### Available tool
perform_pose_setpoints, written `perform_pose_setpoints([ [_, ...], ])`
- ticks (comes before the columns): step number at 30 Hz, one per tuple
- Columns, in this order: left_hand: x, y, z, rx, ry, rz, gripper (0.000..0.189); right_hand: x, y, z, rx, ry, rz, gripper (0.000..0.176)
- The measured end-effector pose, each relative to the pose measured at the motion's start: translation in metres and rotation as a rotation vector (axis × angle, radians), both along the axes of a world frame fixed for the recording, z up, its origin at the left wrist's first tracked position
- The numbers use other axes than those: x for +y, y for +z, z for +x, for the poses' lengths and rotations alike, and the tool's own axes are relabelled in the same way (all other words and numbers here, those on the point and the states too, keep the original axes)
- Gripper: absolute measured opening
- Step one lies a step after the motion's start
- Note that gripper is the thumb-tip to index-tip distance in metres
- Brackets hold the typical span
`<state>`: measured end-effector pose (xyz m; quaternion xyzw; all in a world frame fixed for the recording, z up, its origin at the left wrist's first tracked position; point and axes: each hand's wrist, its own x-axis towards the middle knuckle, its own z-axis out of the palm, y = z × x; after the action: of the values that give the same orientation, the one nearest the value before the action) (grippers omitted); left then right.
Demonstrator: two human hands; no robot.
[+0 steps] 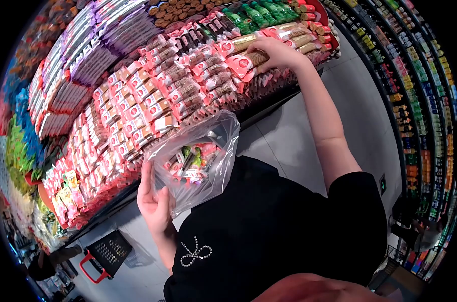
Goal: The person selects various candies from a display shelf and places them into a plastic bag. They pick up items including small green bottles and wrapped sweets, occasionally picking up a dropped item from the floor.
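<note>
A clear plastic bag point(208, 176) hangs open in front of the black shirt, with several small colourful packets point(190, 163) inside. My left hand point(157, 204) holds the bag by its left edge, fingers pointing up. Over the display, my right hand point(271, 53) has its fingers closed round a pink-and-clear packet of round biscuits point(241, 64), which rests among the other packets. Rows of similar wrapped snacks point(173, 83) in pink and clear film lie to the left of that hand.
Green bottles point(256, 15) and red-capped packs stand at the display's far end. A black basket with a red handle point(107, 254) is on the floor at lower left. Stocked shelves point(415, 100) line the right side. Part of another person point(422, 231) shows at lower right.
</note>
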<state>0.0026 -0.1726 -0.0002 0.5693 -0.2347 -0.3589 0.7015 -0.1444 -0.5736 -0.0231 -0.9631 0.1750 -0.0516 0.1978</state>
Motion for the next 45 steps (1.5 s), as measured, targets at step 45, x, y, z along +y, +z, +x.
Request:
perform_pose_setpoints([
  [45, -0.01, 0.005, -0.005, -0.034, -0.024, 0.01, 0.057, 0.209, 0.005, 0.04, -0.557, 0.612, 0.807, 0.027],
])
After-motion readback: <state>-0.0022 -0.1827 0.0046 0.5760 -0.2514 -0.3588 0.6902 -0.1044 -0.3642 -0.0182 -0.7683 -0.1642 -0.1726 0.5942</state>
